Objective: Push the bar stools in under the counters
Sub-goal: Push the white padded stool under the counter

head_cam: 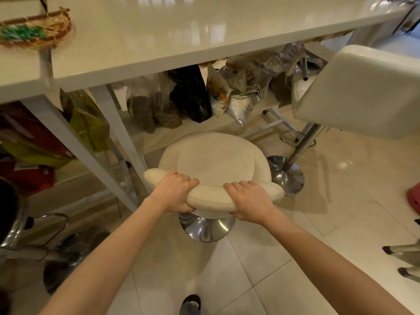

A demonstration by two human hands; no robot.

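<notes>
A cream round bar stool (214,162) with a low curved backrest and a chrome base stands on the tile floor just in front of the white counter (159,62). My left hand (176,193) grips the left part of the backrest. My right hand (248,201) grips its right part. The seat's far edge lies near the counter's lower shelf. A second bar stool (359,92) with a square white back stands to the right, partly under the counter, on a chrome post and base.
Several bags (191,96) fill the low shelf under the counter. A white counter leg (118,123) slants down left of the stool. A wicker basket (36,30) sits on the countertop. Chrome stool parts (52,226) stand at far left. My foot (191,303) shows below.
</notes>
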